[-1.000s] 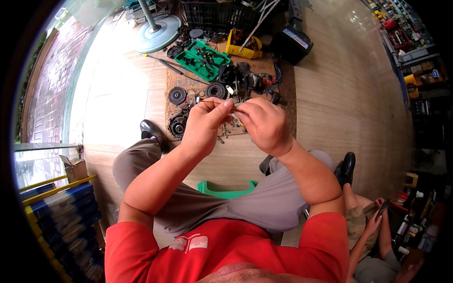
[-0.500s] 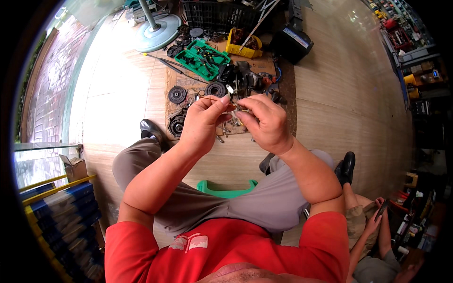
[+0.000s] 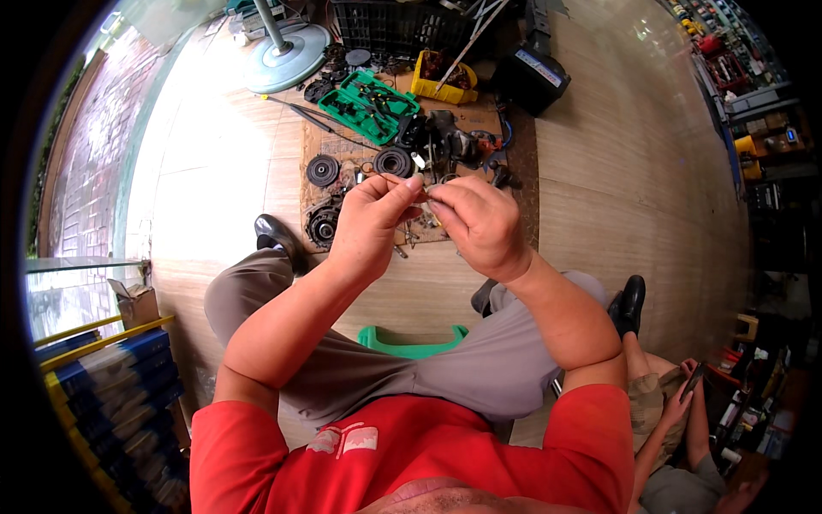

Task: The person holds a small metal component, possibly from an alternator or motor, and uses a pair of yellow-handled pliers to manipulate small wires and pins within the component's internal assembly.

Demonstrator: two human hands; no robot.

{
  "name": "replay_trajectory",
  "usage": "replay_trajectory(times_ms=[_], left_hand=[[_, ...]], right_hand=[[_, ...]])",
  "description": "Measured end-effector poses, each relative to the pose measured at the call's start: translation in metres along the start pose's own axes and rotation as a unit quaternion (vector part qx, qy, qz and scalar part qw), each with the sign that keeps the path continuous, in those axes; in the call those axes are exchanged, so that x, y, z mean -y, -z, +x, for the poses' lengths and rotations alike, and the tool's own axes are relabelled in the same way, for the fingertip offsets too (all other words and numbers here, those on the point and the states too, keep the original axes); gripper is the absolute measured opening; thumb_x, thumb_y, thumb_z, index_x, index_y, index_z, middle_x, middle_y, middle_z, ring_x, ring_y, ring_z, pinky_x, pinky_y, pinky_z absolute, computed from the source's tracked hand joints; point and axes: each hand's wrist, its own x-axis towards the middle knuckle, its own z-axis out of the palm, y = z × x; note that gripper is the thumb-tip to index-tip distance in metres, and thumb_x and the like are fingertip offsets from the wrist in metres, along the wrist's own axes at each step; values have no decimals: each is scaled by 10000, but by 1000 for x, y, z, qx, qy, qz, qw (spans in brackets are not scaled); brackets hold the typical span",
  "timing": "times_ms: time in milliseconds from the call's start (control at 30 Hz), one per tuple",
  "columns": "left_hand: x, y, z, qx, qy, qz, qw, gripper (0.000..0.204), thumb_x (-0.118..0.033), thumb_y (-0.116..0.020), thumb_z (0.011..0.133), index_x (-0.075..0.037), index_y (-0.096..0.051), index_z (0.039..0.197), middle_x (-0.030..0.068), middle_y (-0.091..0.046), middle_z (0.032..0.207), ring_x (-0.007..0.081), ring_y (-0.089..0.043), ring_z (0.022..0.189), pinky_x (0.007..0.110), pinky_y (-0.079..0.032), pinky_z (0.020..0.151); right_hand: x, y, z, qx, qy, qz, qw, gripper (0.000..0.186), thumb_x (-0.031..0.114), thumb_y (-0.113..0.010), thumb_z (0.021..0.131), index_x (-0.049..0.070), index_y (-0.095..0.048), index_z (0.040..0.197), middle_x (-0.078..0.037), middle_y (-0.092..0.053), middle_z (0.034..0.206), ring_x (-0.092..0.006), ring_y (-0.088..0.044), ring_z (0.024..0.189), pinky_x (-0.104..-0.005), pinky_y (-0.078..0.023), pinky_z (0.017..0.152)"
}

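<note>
My left hand (image 3: 372, 218) and my right hand (image 3: 479, 223) meet in front of me, fingertips together around a small metal part (image 3: 424, 190) that is mostly hidden by the fingers. Both hands pinch it above a brown mat (image 3: 330, 141) on the wooden floor. On that mat lie black round pulleys (image 3: 323, 170), a dark machine body (image 3: 441, 141) and small loose parts. I sit on a green stool (image 3: 411, 340) with my knees apart.
A green tool case (image 3: 372, 103) lies open beyond the mat, beside a yellow tray (image 3: 441, 81) and a black crate (image 3: 394, 26). A fan base (image 3: 287, 56) stands far left. Another person (image 3: 676, 428) sits at my right holding a phone. Blue boxes (image 3: 111, 385) stack at left.
Both hands stayed together at the same spot; the fingers shifted slightly around the small part.
</note>
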Motion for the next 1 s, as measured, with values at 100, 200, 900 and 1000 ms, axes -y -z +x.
replay_trajectory(times_ms=[100,200,900,1000], left_hand=[[1,1,0,1,7,2,1000,218,-233,-656,926,-31,-601,865,45,-649,859,98,-591,787,242,-482,736],[0,0,0,4,21,-7,1000,218,-233,-656,926,-39,-593,848,41,-642,854,100,-590,787,244,-484,734],[-2,7,5,61,83,-85,991,197,-246,-630,942,-57,-603,899,54,-653,871,130,-627,798,274,-513,741],[-4,8,4,108,90,-93,986,183,-231,-621,949,-53,-609,907,45,-645,860,125,-629,780,271,-521,740]], right_hand=[[-4,-2,-2,2,31,-15,999,245,-14,-754,712,25,-649,930,-118,-650,843,-293,-640,691,-356,-500,561],[-5,0,-1,5,45,-25,999,250,-13,-752,712,25,-644,934,-119,-650,840,-296,-636,684,-355,-503,562],[-2,3,-2,43,-165,200,965,116,-12,-697,809,-1,-643,910,-108,-642,838,-223,-639,744,-297,-501,651],[-3,8,-2,98,-212,279,932,100,-6,-697,823,-3,-643,908,-74,-646,838,-159,-626,749,-271,-496,665]])
